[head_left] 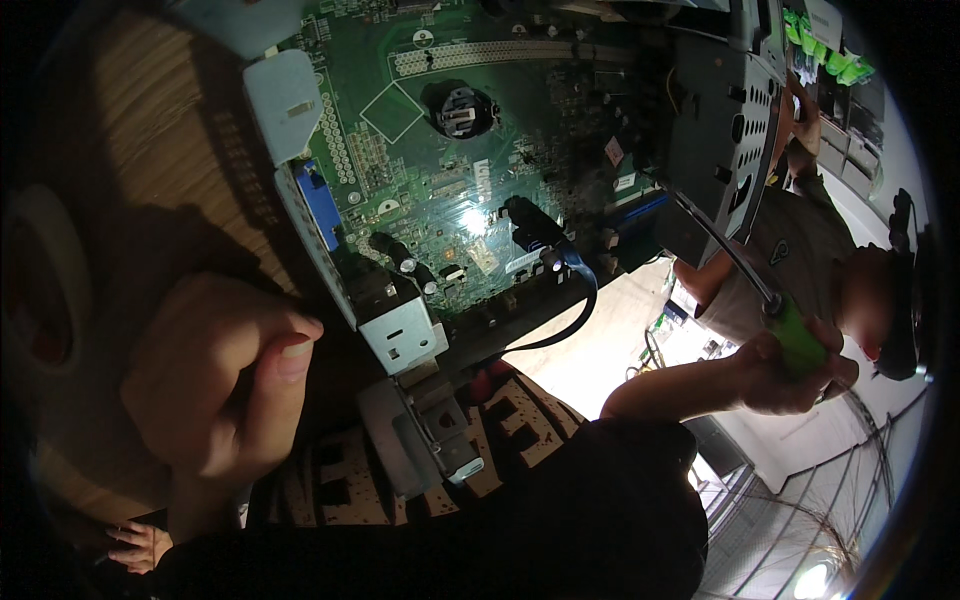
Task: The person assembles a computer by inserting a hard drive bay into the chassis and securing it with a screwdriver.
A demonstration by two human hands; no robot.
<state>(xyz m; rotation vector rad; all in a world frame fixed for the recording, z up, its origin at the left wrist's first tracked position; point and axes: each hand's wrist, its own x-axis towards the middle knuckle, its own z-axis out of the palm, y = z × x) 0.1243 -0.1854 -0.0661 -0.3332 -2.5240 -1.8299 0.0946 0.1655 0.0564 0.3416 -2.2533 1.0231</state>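
Observation:
A green motherboard (450, 180) fills the upper middle, seated in a grey metal computer case (710, 130). My right hand (790, 375), at the right, is wrapped round the green handle of a screwdriver (735, 255). Its long metal shaft slants up and left, with the tip over the board's right edge beside the case wall. My left hand (225, 375) is left of the board's connector edge, its fingers curled and thumb close to the forefinger. Whether something small sits in that pinch cannot be made out. A blue connector (321, 205) is on the board's left edge.
A black cable (590, 300) loops off the board's lower edge. Below the connectors is a grey metal bracket (415, 435). A tape-like ring (45, 280) lies left on the wooden table (130, 130). At right is another person (800, 250); someone's hand (140, 545) shows lower left.

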